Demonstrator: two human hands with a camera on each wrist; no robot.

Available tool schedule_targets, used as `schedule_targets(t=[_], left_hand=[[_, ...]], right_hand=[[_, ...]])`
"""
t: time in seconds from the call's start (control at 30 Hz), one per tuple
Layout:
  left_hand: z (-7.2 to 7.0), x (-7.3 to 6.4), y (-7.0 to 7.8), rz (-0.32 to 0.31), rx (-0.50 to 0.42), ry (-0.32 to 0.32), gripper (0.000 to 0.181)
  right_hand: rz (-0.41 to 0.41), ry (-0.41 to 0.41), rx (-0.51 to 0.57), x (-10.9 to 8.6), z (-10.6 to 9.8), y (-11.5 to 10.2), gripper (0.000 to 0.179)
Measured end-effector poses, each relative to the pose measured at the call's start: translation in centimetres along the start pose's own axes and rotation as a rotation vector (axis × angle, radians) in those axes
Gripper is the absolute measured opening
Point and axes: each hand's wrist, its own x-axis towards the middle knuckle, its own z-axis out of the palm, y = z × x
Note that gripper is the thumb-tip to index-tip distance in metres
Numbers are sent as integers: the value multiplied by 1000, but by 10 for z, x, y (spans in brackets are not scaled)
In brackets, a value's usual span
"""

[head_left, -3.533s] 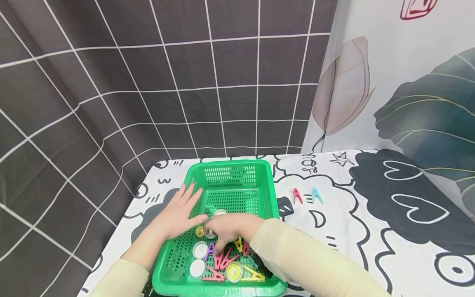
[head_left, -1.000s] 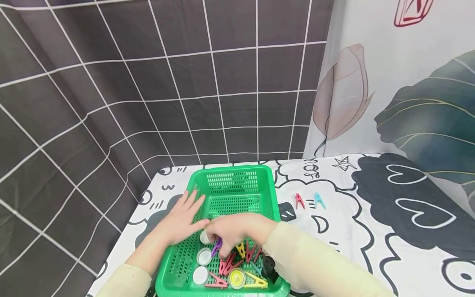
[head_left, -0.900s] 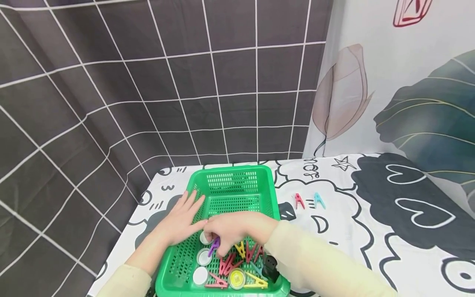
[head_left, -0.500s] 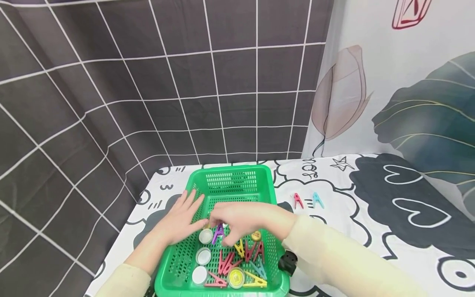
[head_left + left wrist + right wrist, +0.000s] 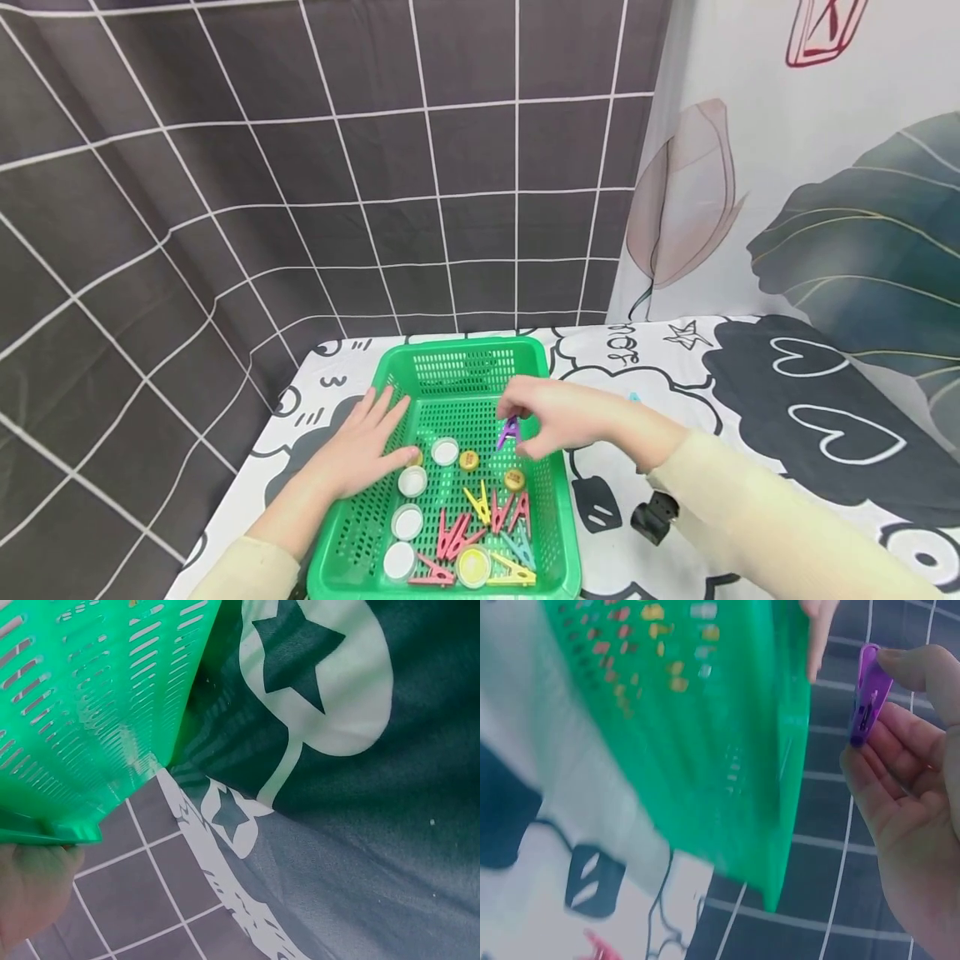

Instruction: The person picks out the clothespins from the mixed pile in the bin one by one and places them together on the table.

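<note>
My right hand [image 5: 562, 414] pinches a purple clothespin [image 5: 508, 432] between thumb and fingers, raised over the right side of the green basket [image 5: 558, 533]. The right wrist view shows this purple clothespin [image 5: 870, 694] up close, outside the basket's rim. With fingers spread, my left hand [image 5: 365, 448] rests along the basket's left rim. Inside the basket lie red clothespins [image 5: 453, 537], yellow clothespins [image 5: 480, 502], a blue clothespin [image 5: 521, 548], several white round lids [image 5: 407, 523], gold bottle caps [image 5: 468, 461] and a yellow-centred round lid [image 5: 473, 567].
Right of the basket, a light blue clothespin [image 5: 634, 397] shows just above my forearm on the patterned cloth. A red clothespin [image 5: 600, 946] lies there too, hidden in the head view. A small black device [image 5: 655, 517] sits at my right wrist. Dark gridded curtain [image 5: 480, 217] hangs behind.
My right hand has lifted the purple clothespin from among the lids and carried it up and right toward the basket's right rim. My left hand has stayed at the left rim.
</note>
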Motion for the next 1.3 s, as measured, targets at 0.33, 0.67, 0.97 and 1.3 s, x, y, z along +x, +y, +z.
schedule_targets(t=[0.33,0.67,0.97,1.3], left_hand=[[1,-1,-2,-15,4,7,83],[3,-3,-1,-19,-6,4,80],[3,0,1,-22,4,2,79],[-1,1,3,-20,16,-11,80]], right_hand=[[66,85,1,-35,-7,42,30],[146,125,-65,-73,-10,76,32],[333,94,-59,-107,-11,119,35],[456,167,-88,-137,1,159,35]])
